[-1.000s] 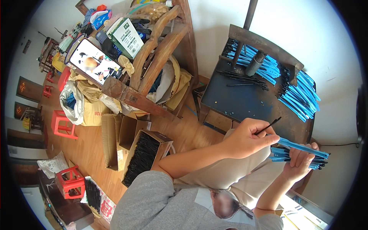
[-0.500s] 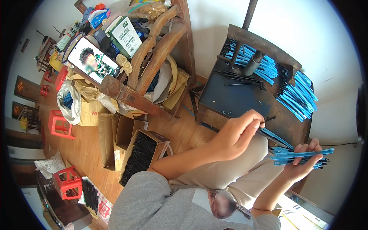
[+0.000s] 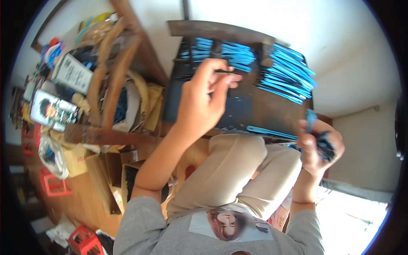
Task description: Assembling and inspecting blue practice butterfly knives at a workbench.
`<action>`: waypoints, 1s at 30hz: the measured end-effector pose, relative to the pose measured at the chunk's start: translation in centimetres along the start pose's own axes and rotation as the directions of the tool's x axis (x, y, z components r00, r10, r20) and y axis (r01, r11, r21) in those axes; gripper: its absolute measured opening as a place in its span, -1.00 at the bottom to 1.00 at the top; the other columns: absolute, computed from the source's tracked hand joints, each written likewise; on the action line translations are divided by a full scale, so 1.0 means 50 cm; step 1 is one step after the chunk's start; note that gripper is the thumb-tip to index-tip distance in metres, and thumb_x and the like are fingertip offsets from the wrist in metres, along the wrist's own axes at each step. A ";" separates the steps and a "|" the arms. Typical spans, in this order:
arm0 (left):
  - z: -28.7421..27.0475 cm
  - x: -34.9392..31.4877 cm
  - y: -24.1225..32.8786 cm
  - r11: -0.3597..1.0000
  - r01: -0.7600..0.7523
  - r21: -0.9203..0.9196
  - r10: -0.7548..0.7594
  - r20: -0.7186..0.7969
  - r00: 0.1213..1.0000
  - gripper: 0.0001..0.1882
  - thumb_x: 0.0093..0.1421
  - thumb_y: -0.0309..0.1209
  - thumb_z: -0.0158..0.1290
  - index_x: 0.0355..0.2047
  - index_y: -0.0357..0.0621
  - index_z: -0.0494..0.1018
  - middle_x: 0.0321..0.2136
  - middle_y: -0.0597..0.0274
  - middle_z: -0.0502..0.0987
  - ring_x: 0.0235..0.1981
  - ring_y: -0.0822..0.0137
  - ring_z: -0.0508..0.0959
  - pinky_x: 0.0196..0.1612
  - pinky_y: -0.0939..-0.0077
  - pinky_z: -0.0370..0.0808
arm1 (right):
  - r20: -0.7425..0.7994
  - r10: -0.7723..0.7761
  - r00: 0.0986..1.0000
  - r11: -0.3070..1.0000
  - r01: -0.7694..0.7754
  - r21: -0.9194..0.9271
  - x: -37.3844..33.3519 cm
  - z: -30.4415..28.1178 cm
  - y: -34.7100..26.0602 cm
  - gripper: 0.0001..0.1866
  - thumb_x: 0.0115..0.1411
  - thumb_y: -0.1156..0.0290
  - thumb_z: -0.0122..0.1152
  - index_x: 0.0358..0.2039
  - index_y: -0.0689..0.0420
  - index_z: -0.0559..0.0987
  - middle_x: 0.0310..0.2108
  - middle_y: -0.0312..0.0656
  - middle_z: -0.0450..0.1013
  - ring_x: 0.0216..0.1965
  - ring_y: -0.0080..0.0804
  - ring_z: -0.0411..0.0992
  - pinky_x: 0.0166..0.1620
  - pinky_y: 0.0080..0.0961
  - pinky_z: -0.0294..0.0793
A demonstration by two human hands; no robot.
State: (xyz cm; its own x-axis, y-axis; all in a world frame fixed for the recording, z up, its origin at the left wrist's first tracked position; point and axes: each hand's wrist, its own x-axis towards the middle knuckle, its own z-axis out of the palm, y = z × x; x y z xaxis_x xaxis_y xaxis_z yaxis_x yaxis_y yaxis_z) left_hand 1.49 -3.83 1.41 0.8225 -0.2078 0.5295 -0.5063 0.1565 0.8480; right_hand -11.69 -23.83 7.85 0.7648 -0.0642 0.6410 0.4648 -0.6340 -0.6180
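Note:
Above the dark bench top (image 3: 244, 108), my left hand (image 3: 199, 100) pinches a thin black stick (image 3: 225, 72) between thumb and fingers; motion smears its outline. My right hand (image 3: 327, 142), off the bench's right front corner, is closed round a bundle of flat blue strips (image 3: 311, 115). Dark ends of the bundle show beside the thumb. One pile of blue strips (image 3: 240, 55) lies behind my left hand, and a second pile of blue strips (image 3: 289, 74) lies farther right. A single blue strip (image 3: 270, 131) rests along the bench's front edge.
A dark upright post (image 3: 216, 49) stands on the bench, with a raised metal rim (image 3: 221, 29) behind. To the left are a wooden chair frame (image 3: 112, 91) with bags, a lit phone (image 3: 53, 109) and cardboard boxes (image 3: 102, 182). Red stools (image 3: 55, 182) stand on the floor.
My view has turned to the right. My left hand has moved up over the bench, toward the post, with the black stick. My right hand has turned, and its strips now point differently.

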 end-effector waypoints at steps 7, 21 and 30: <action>0.026 0.023 -0.018 0.995 0.058 0.081 -0.065 0.086 0.994 -0.86 0.22 -0.67 -0.05 -0.22 -0.29 0.30 -0.35 -0.06 0.62 -0.28 0.24 0.66 -0.23 0.52 0.57 | 0.301 -0.084 0.950 0.987 0.122 -0.108 0.086 0.059 0.045 -0.70 -0.12 0.60 0.35 -0.29 0.19 0.60 -0.51 -0.21 0.55 -0.51 -0.35 0.53 -0.41 -0.63 0.46; 0.056 0.043 -0.015 0.977 0.066 0.202 -0.103 0.176 0.979 -0.85 0.22 -0.64 -0.02 -0.19 -0.29 0.35 -0.35 -0.04 0.62 -0.25 0.25 0.65 -0.24 0.54 0.56 | 0.245 -0.123 0.962 0.963 0.175 -0.207 0.102 0.093 0.157 -0.62 -0.16 0.61 0.40 -0.22 0.21 0.60 -0.31 -0.11 0.57 -0.30 -0.20 0.57 -0.25 -0.49 0.54; 0.055 0.044 -0.047 0.983 -0.041 0.180 0.016 0.140 0.990 -0.90 0.21 -0.60 0.02 -0.25 -0.26 0.41 -0.41 0.02 0.62 -0.33 0.26 0.67 -0.36 0.53 0.55 | 0.272 -0.130 0.954 0.972 0.177 -0.157 0.114 0.087 0.151 -0.61 -0.13 0.65 0.33 -0.20 0.18 0.60 -0.36 -0.14 0.58 -0.33 -0.28 0.58 -0.25 -0.53 0.52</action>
State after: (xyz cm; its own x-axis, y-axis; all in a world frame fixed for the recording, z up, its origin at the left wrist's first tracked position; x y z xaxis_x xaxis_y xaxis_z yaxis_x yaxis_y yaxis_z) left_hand 3.77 -7.29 0.66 0.7702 -0.3382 0.5408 -0.5781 -0.0117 0.8159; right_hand -1.88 -25.62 4.83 0.7902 0.2304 0.5678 0.5170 -0.7482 -0.4158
